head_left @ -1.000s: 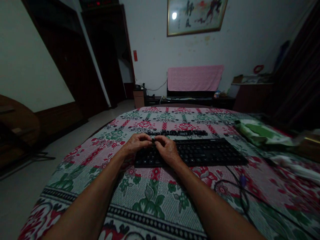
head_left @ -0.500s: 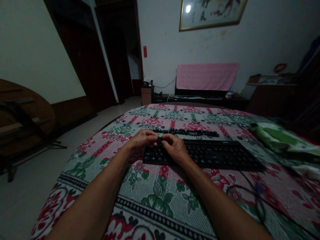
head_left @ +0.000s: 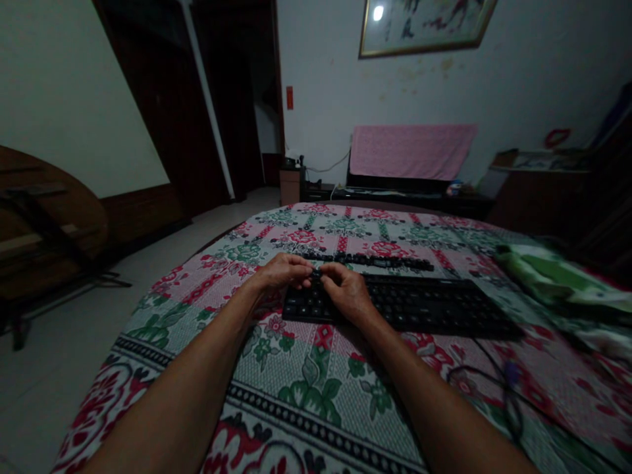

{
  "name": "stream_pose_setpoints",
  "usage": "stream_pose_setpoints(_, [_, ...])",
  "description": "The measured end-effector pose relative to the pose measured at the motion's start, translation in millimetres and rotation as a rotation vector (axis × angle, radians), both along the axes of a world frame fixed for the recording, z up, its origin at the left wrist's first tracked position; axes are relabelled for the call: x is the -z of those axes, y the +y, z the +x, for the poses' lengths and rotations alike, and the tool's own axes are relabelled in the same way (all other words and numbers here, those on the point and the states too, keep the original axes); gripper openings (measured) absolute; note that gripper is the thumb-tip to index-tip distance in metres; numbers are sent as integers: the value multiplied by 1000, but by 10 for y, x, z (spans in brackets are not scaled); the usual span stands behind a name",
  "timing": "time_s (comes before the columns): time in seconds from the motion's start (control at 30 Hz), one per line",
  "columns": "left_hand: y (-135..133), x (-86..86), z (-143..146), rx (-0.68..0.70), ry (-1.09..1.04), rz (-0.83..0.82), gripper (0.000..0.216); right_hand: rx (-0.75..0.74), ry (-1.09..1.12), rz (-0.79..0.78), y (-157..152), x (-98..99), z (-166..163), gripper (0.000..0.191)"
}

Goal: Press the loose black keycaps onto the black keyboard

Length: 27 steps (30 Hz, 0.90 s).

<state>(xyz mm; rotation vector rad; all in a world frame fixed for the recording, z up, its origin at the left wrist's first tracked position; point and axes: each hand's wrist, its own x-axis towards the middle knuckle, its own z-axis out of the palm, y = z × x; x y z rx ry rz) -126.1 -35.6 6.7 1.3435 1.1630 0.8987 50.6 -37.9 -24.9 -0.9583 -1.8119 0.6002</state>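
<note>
A black keyboard point(head_left: 444, 306) lies flat on the flowered tablecloth, its keys facing up. Over its upper left part, my left hand point(head_left: 286, 271) is closed in a pinch, thumb and forefinger together. My right hand point(head_left: 348, 289) meets it there, its thumb and forefinger also pinched. Something small and dark shows between the two sets of fingertips, too small to make out. Behind the keyboard runs a row of small black pieces point(head_left: 390, 262) that look like loose keycaps. My hands hide part of the left keys.
The keyboard's cable point(head_left: 513, 401) curls over the tablecloth point(head_left: 306, 368) at the right front. A green and white cloth or bag point(head_left: 557, 276) lies at the right. Farther back, a pink towel point(head_left: 412, 151) covers something wide. A folded round table point(head_left: 49, 210) stands at the left.
The camera view has shifted slightly. Both hands stay at the same spot over the keyboard, fingertips still close together, with only a very small movement.
</note>
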Motion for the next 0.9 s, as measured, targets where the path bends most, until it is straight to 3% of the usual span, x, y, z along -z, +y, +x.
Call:
stream_pose_setpoints(0.7, [-38,-32,103,-67,-47,52,22,-11,30,-43,-11,-34,8,14])
stream_pose_setpoints(0.9, [-26,-5,64,3,5,81,23,-45,53,-62,-13,-55,1,14])
